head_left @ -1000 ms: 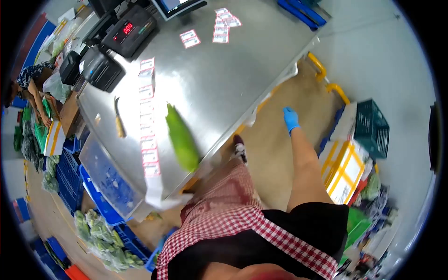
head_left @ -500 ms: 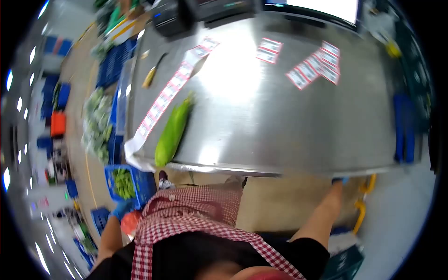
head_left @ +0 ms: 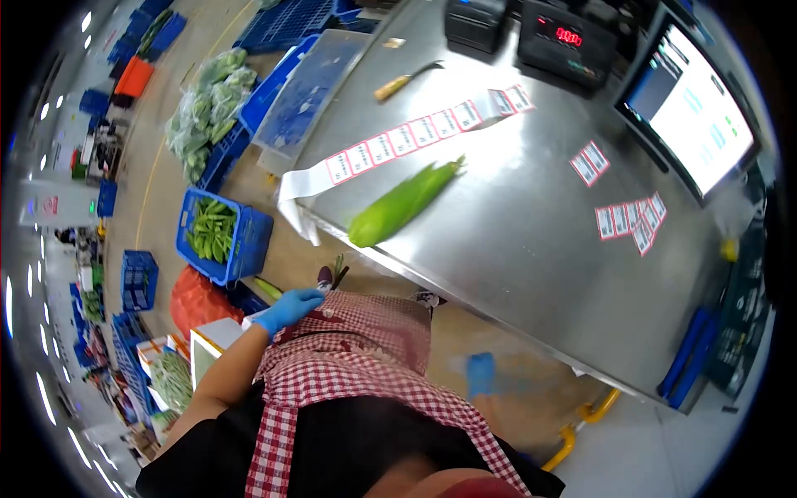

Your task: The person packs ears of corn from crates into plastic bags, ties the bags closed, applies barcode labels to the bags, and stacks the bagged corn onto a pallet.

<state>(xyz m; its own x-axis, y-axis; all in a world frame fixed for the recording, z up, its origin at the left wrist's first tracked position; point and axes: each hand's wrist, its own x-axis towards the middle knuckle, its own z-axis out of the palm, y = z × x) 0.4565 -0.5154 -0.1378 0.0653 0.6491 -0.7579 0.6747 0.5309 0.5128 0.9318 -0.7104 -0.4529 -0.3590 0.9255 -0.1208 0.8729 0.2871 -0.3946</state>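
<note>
My left hand [head_left: 290, 310], in a blue glove, is by the front of the checked apron [head_left: 357, 319], its fingers stretched out and holding nothing visible. Below the table's front edge hangs my right hand [head_left: 480, 373], also blue-gloved; motion smears its fingers. On the steel table [head_left: 498, 249] lies what looks like an ear of corn [head_left: 407, 203] in its green husk, near the front edge and apart from both hands. Behind it stretches a strip of printed labels [head_left: 403, 139], its blank end hanging over the edge. A curved knife [head_left: 407, 80] with a wooden handle lies farther back.
Short label strips [head_left: 589, 163] lie toward the right, before a lit monitor [head_left: 689, 108]. A scale with a red display [head_left: 569, 37] stands at the back. On the left floor are a blue crate [head_left: 249, 241] of green vegetables, a red sack [head_left: 199, 299] and bagged greens [head_left: 212, 108].
The view has turned, with the table now slanting down to the right. My left hand has moved from beside the blue crate to the apron. My right hand has come closer to my body.
</note>
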